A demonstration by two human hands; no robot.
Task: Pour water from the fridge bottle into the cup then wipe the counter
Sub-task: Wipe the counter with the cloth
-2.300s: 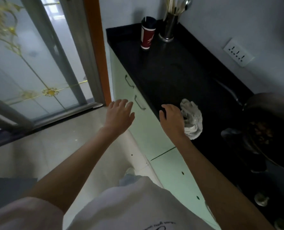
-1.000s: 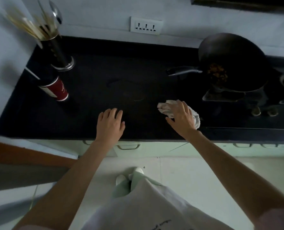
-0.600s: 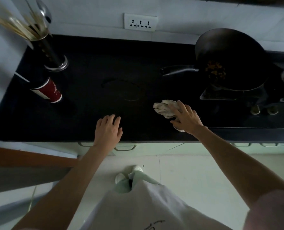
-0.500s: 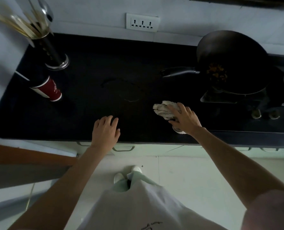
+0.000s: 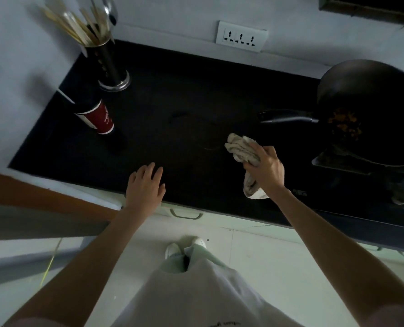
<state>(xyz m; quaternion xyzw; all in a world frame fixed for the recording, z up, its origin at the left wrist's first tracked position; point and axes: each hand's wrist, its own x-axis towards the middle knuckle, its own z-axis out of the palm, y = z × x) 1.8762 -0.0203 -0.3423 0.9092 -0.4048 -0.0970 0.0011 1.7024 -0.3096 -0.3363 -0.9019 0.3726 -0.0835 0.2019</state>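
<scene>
One cloth [image 5: 242,149], one cup [image 5: 99,116], two hands

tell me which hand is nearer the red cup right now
Left. The left hand lies open at the counter's front edge, right of and in front of the red cup. The right hand grips the cloth farther right, towards the wok.
</scene>
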